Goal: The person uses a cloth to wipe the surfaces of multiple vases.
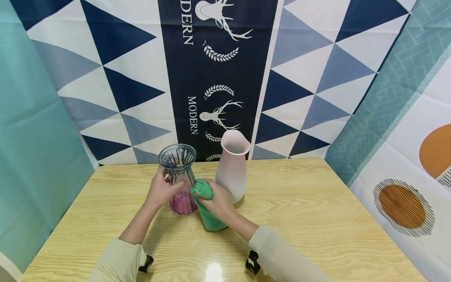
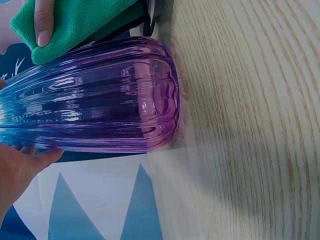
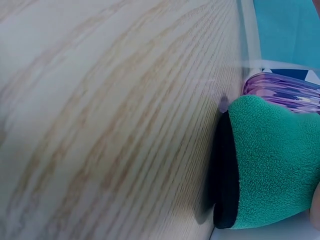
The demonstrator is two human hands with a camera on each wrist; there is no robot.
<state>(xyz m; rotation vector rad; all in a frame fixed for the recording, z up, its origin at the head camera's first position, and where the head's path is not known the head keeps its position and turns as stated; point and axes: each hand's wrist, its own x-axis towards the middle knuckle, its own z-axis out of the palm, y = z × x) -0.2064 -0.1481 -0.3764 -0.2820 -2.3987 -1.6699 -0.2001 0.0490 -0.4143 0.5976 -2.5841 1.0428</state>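
Note:
A ribbed glass vase (image 1: 183,201), bluish at its flared rim and pink-purple at the base, stands upright on the wooden table. My left hand (image 1: 163,190) grips it around the narrow neck, thumb in front. In my right hand (image 1: 221,199) is a bunched green cloth (image 1: 211,221), pinched against the vase's right side while its lower part hangs toward the tabletop. The left wrist view shows the purple base of the vase (image 2: 115,100) with the cloth (image 2: 75,25) beside it and a finger pressing on it. Dark edging borders the cloth (image 3: 275,165) in the right wrist view.
Just behind my right hand stands a pale pink-and-white vase (image 1: 232,168) with a wavy lip. The wooden table (image 1: 299,219) ends at a patterned cloth backdrop (image 1: 134,98), with teal hanging fabric (image 1: 31,129) at the left.

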